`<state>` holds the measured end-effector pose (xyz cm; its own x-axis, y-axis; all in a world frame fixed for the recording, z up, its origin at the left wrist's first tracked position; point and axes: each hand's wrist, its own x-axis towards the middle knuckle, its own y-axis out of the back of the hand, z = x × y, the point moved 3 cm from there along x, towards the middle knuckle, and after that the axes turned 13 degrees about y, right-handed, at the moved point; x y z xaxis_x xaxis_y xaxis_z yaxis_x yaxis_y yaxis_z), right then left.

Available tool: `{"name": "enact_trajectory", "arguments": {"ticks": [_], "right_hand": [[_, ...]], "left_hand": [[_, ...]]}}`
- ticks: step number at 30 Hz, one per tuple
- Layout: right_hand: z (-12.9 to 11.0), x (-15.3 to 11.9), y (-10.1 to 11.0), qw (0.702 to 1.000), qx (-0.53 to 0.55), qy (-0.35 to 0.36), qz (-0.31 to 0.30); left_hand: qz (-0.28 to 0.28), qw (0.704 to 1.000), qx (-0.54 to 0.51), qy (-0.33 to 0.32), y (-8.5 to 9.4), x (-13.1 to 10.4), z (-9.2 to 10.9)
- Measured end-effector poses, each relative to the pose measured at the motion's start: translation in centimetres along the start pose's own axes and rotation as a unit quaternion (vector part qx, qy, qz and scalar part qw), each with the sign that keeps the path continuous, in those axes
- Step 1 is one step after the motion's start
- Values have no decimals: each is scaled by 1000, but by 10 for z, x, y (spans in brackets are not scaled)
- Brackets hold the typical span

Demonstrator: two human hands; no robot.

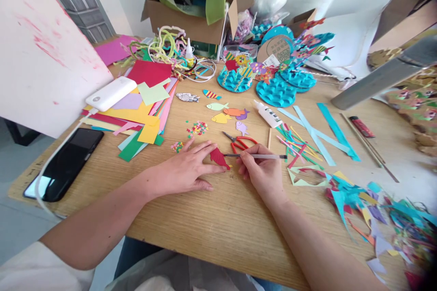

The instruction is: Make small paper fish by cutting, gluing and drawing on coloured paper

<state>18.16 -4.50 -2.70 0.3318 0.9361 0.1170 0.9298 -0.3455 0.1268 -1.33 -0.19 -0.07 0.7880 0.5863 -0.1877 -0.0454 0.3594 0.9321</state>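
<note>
My left hand (191, 168) lies flat with fingers spread, its fingertips pressing a red paper cutout (219, 158) against the table. A slim pen (269, 156) is gripped in my right hand (261, 173), its tip touching or just over the cutout's right side. Red-handled pliers or snips (239, 142) lie just beyond that hand. Farther off are several paper fish, among them a yellow fish (221, 118), an orange fish (234, 112) and a pale purple fish (241, 127). Small confetti pieces (198, 128) are heaped beyond my left fingers.
Coloured paper sheets (150, 72), a white power bank (111, 93) and a phone (64, 163) occupy the left. A glue bottle (268, 113), paper strips (314, 134) and scraps (375, 209) lie to the right. Blue egg-tray pieces (276, 93) and a cardboard box (187, 20) stand behind.
</note>
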Motion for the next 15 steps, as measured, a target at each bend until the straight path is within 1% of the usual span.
{"name": "enact_trajectory", "arguments": {"ticks": [7,15], "right_hand": [[0,0,0,1000,1,-3,-7],[2,0,0,1000,0,3,-13]], "left_hand": [[8,1000,-6,-3,-1,0,-1],[-2,1000,3,-1,0,1,0]]}}
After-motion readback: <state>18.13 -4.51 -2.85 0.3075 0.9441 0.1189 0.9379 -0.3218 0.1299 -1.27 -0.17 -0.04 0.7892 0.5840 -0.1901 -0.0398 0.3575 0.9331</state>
